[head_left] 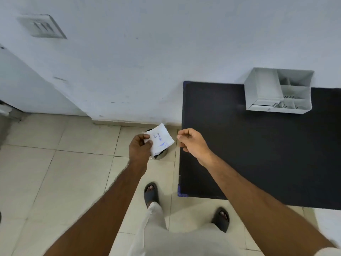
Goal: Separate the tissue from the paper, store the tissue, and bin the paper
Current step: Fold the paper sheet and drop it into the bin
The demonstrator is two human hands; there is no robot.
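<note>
Left fingers [147,142] pinch the printed paper [161,140], hiding the bin [162,156]; right fingers [181,136] curled closed.

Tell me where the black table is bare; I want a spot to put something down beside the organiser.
The black table is bare across its near and left parts, from the blue-taped corner up to the wall. Only the far right is taken, by the grey organiser. The right hand hovers by the left edge; the left hand holds the paper over the bin.

light: soft, even daylight tone | shadows: faint | glare: none | blur: slight overall softness (vent [41,26] smeared) | distortion: wide-angle bending at edges, wall [129,61] lines curve
</note>
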